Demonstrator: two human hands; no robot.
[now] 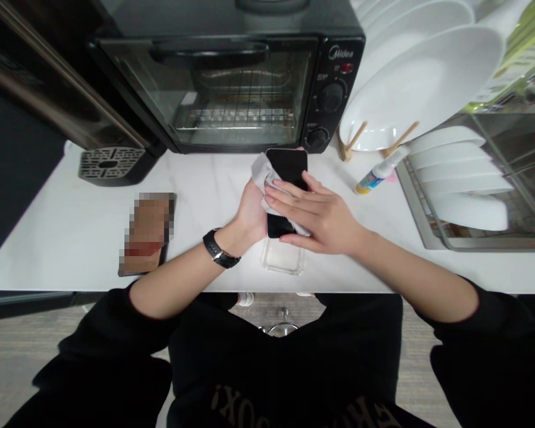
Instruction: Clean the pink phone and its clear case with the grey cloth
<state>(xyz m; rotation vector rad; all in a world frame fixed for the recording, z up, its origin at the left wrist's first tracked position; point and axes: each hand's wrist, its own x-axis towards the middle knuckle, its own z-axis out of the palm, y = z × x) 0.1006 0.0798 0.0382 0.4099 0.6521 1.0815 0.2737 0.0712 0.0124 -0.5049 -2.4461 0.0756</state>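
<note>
A black-screened smartphone [289, 161] is held over the counter by my left hand [252, 213], which grips it along its left edge and underside. Across the screen lies a grey cloth [262, 172], pressed down by the fingers of my right hand [327, 217]. Part of the cloth is covered by those fingers, and the lower screen shows below them. Beneath the phone, a clear phone case [283, 259] rests on the white counter, its upper end hidden. Right of my right hand stands a small spray bottle [377, 173] with a white cap, tilted in view.
A black toaster oven [232, 95] stands behind my hands. White plates [423, 83] sit in a wooden rack at the back right, near bowls [461, 178] in a metal dish rack. A pixelated flat object [147, 232] lies left, below a machine's drip tray [111, 163].
</note>
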